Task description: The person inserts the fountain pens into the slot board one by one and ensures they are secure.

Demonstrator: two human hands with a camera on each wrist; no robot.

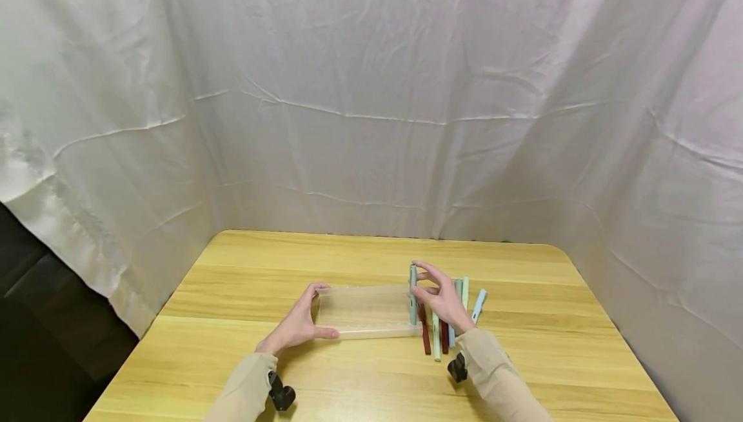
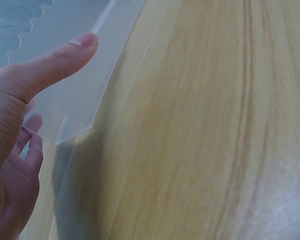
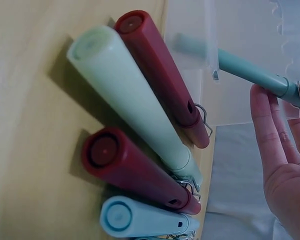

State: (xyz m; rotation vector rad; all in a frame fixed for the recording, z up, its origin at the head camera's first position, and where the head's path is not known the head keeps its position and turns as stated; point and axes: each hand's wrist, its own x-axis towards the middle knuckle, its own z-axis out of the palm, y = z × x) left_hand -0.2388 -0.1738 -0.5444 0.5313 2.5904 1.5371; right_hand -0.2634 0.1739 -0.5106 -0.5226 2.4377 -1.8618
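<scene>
A translucent plastic tray (image 1: 366, 311) with a scalloped edge stands on the table. My left hand (image 1: 298, 322) grips its left end, the thumb (image 2: 75, 52) along the front wall and the other fingers around the far side. At the tray's right end my right hand (image 1: 442, 299) pinches a teal pen (image 1: 413, 296) near its clip end. The right wrist view shows that teal pen (image 3: 252, 72) with its other end blurred behind the tray's see-through wall (image 3: 190, 55). Whether the pen touches the tray floor I cannot tell.
Right of the tray lie several capped pens: dark red pens (image 3: 160, 70), a pale green pen (image 3: 130, 95) and a light blue pen (image 3: 145, 215). Another light blue pen (image 1: 478, 306) lies apart, farther right. Pale curtains (image 1: 371, 119) surround the wooden table (image 1: 348, 383).
</scene>
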